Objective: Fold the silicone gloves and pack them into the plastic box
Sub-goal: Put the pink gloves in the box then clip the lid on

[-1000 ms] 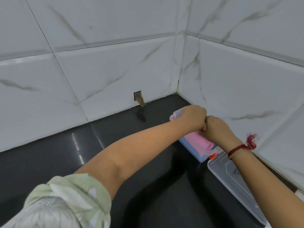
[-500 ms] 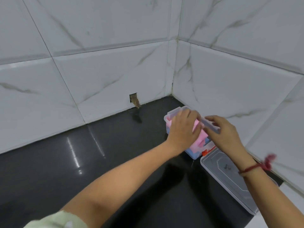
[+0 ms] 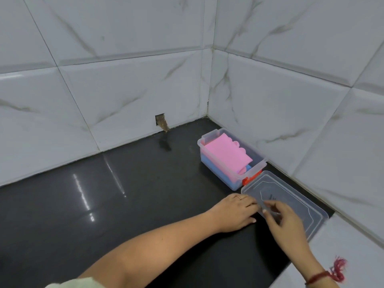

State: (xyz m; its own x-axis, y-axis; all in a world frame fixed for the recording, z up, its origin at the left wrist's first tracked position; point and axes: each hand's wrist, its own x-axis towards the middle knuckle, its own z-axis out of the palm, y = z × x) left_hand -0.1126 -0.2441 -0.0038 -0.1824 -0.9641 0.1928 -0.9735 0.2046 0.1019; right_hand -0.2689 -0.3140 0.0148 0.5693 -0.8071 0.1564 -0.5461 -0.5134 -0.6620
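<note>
Moved off plastic box (image 3: 218, 172): left hand (image 3: 234, 212), fingers straight, touches lid (image 3: 291, 194); right hand (image 3: 286, 223) pinches it.

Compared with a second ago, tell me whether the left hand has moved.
Yes. The left hand has left the plastic box and drawn back toward the camera, now at the near corner of the clear lid.

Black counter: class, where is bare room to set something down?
Bare: the wide counter stretch left of the plastic box, up to the back wall. Crowded: right side, where box, lid, left hand and right hand cluster.
</note>
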